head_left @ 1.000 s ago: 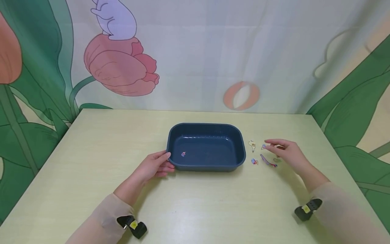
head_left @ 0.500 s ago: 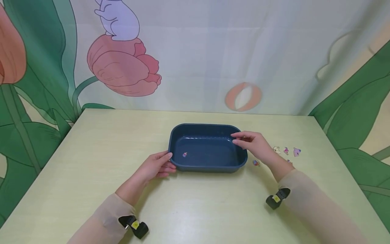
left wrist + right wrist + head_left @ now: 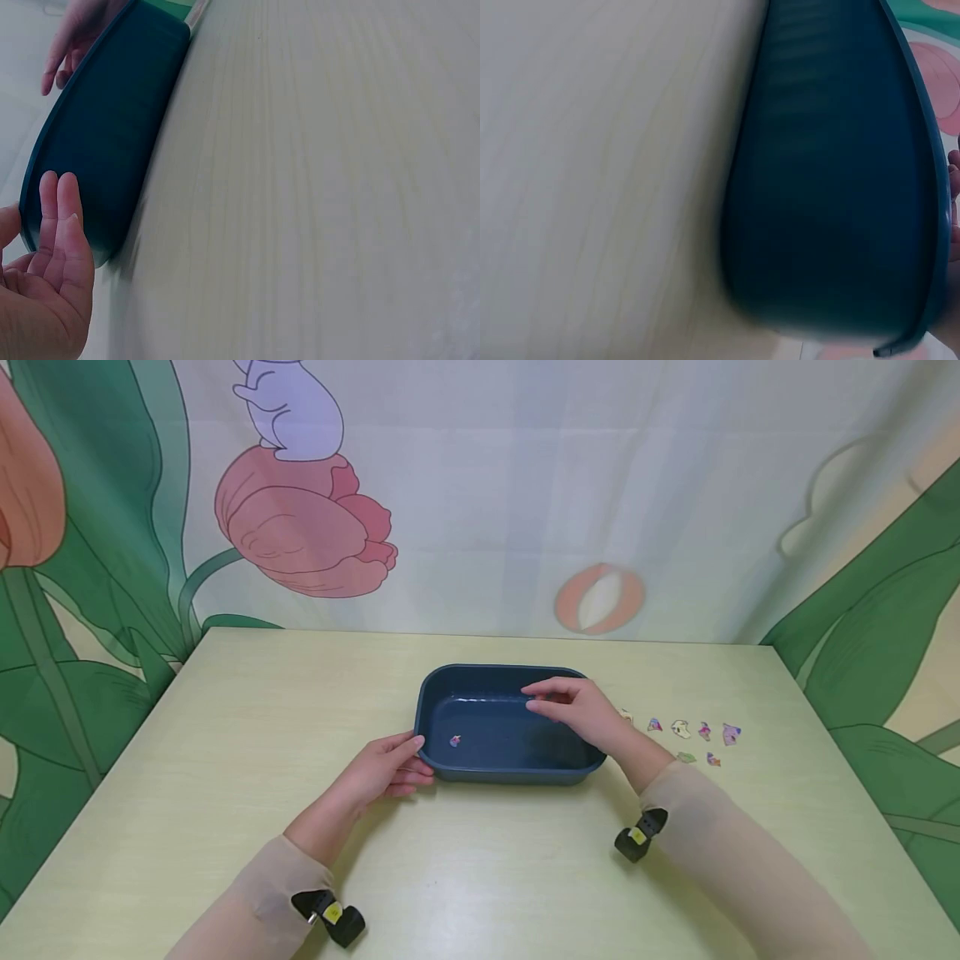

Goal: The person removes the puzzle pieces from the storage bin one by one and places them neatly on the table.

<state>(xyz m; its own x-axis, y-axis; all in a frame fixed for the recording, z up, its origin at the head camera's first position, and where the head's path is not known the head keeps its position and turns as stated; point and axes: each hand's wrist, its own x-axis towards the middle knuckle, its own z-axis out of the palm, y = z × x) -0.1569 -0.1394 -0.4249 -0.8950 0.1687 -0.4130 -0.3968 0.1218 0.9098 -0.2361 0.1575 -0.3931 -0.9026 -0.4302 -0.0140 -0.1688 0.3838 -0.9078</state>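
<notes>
A dark blue rectangular tray point(image 3: 517, 775) stands on the table. My left hand point(image 3: 390, 766) grips its left end, thumb on the rim. The left wrist view shows that hand's fingers point(image 3: 58, 217) lying straight along the outer wall. Over the right half of the tray, my right hand point(image 3: 573, 703) has thumb and index fingertips close together. A small reddish sliver shows between them; its shape is hidden by the fingers. One small sticker-like piece point(image 3: 455, 741) lies on the tray floor at left. The right wrist view shows mainly the tray's outer wall point(image 3: 825, 187).
Several small colourful flat pieces lie right of the tray, including a purple one point(image 3: 731, 733), a pale one point(image 3: 680, 728) and a green leaf-shaped one point(image 3: 686, 757). My right forearm covers part of that area. A printed curtain point(image 3: 480, 510) hangs behind the table point(image 3: 450, 877).
My right hand has left the loose pieces and moved left over the tray, uncovering several pieces at right. The left hand keeps its hold on the tray. The head view has shifted slightly.
</notes>
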